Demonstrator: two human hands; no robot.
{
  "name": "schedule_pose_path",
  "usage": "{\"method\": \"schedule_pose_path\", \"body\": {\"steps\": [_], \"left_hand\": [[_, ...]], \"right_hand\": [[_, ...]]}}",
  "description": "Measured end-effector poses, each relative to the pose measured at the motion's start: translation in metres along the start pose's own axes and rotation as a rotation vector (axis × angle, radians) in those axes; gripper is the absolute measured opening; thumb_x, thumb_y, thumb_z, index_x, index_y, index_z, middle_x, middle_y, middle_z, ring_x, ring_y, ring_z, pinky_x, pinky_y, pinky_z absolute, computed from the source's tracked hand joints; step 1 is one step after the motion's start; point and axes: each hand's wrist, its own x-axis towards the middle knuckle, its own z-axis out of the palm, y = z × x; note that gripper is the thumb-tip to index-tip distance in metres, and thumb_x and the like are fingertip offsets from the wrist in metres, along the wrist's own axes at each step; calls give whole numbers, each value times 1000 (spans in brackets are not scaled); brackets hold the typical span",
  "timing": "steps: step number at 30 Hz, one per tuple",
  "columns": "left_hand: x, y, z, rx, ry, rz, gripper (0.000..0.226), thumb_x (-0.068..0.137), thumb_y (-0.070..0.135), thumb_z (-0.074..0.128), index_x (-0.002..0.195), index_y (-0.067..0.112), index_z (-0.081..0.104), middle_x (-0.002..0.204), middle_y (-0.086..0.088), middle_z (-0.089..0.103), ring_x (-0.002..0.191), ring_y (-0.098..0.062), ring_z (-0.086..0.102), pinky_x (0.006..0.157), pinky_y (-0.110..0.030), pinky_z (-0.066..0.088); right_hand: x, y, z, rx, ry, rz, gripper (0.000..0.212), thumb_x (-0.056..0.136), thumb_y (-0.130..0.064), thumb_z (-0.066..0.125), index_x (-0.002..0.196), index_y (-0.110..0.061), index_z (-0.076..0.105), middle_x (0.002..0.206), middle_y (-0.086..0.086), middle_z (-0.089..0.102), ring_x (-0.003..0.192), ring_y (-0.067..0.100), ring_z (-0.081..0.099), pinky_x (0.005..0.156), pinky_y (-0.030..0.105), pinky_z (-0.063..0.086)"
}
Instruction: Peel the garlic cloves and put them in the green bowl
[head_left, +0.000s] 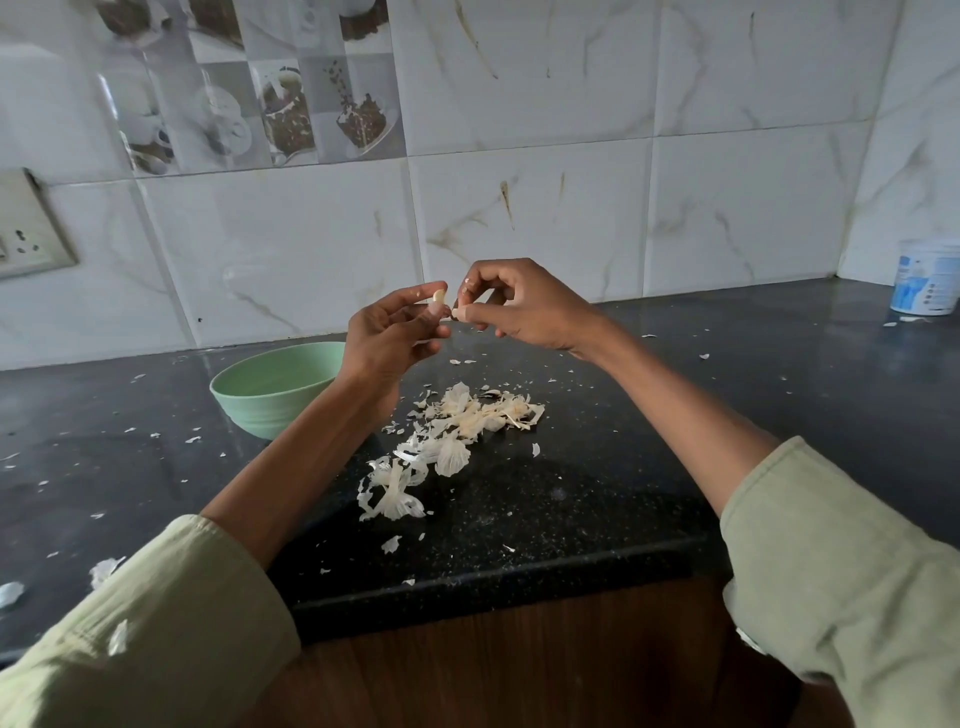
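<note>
My left hand (392, 332) is raised above the dark counter and pinches a pale garlic clove (439, 297) between thumb and fingertips. My right hand (519, 306) is close beside it, its thumb and forefinger pinching a bit of skin (456, 313) at the clove's lower end. The green bowl (270, 387) stands on the counter below and left of my left hand; its inside is partly hidden by my left wrist. A heap of papery garlic peels (447, 441) lies on the counter under my hands.
A white tub with blue print (927, 278) stands at the back right corner. Small peel flakes are scattered over the black counter (649, 441). A wall socket (26, 228) sits at the left on the tiled wall. The counter's front edge runs just before my sleeves.
</note>
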Motion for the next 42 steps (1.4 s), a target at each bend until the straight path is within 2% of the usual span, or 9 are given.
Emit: {"method": "schedule_pose_path", "body": {"steps": [4,8,12,17,21,27,31,38,42], "left_hand": [[-1,2,1,80,13,-11,27,102,5,63,125,14,75,97,-5,68,75,-10,68,63,-19,52],[-2,1,2,185,12,32,27,101,7,65,123,18,75,90,0,72,73,-10,69,60,-19,51],[-3,0,5,247,42,56,21,101,9,68,122,9,71,96,-7,74,68,-8,68,57,-20,52],[-3,-1,6,302,56,74,18,100,12,71,117,7,71,100,-9,75,67,-8,69,56,-20,53],[-2,-2,8,333,65,88,18,100,14,72,115,6,72,96,-6,74,65,-6,68,55,-20,53],[-2,-5,6,379,72,117,13,100,14,71,110,6,74,91,-7,75,65,-7,68,55,-21,53],[-2,-5,5,423,74,127,11,99,14,72,106,6,76,92,-13,77,64,-8,68,55,-21,53],[-4,-6,3,490,64,185,8,97,19,76,100,12,79,83,-10,78,65,-12,69,58,-25,55],[-6,-5,4,518,61,204,8,95,20,78,98,13,81,78,-8,78,60,-11,67,56,-23,54]], "right_hand": [[0,1,0,-114,5,-11,13,93,-25,74,91,-13,70,95,-3,73,72,-3,60,70,21,49],[-1,-1,-1,-171,7,47,36,95,-48,70,82,-15,73,84,-6,76,75,6,68,67,20,51],[-2,7,-2,-235,-11,10,27,90,-29,80,78,-8,69,73,-3,72,63,0,62,65,21,48],[-2,6,-5,-248,-106,25,20,83,-23,86,76,-18,68,73,-12,65,63,-6,55,65,17,42],[-3,7,-7,-203,-214,70,31,77,-17,89,97,-21,67,90,-3,74,70,3,64,68,25,49],[-3,4,-4,-218,-40,43,5,90,-11,74,94,-13,77,84,-7,77,74,5,73,65,18,53],[-3,2,-2,-248,-20,37,14,95,-17,66,89,-16,79,83,-10,77,74,11,74,65,19,56],[-3,7,2,-298,59,-54,21,88,-36,81,87,-16,77,80,-8,73,61,-7,58,58,9,40],[0,8,1,-313,66,-43,13,88,-27,82,88,-15,79,76,-12,72,60,-6,59,59,9,40]]}}
